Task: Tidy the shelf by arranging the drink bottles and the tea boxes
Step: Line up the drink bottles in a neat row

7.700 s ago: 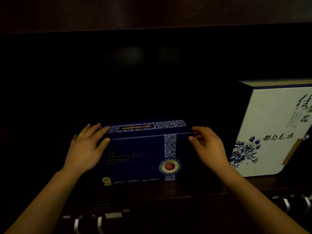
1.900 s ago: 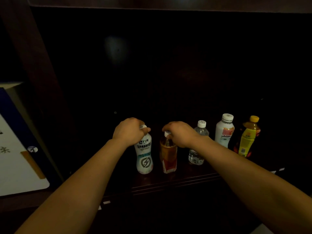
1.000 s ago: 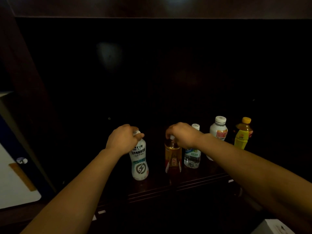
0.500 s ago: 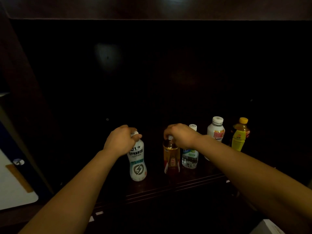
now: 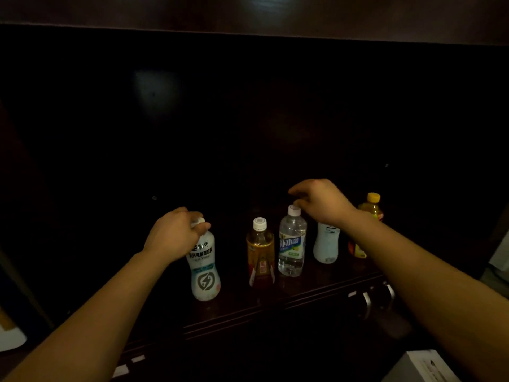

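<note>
**Left hand on the white bottle, right hand over the water bottle**

The dark wooden shelf filled most of the frame. Its front edge ran across the lower middle, and five drink bottles stood upright in a row along it. Your left hand, just left of centre, was curled round the cap of the white bottle with the lightning mark. That bottle was the leftmost of the row, and its base sat on the shelf board. Your right hand, right of centre, hung with its fingers loosely bent just above the cap of the clear water bottle. In that dim light I could not tell whether a fingertip touched the cap. Your two hands were well apart. Between them stood the amber tea bottle, just beside the water bottle. A pale bottle stood partly hidden behind your right wrist, with a yellow-capped bottle farther right. The corner of a white box showed at the lower right of the frame.
</note>
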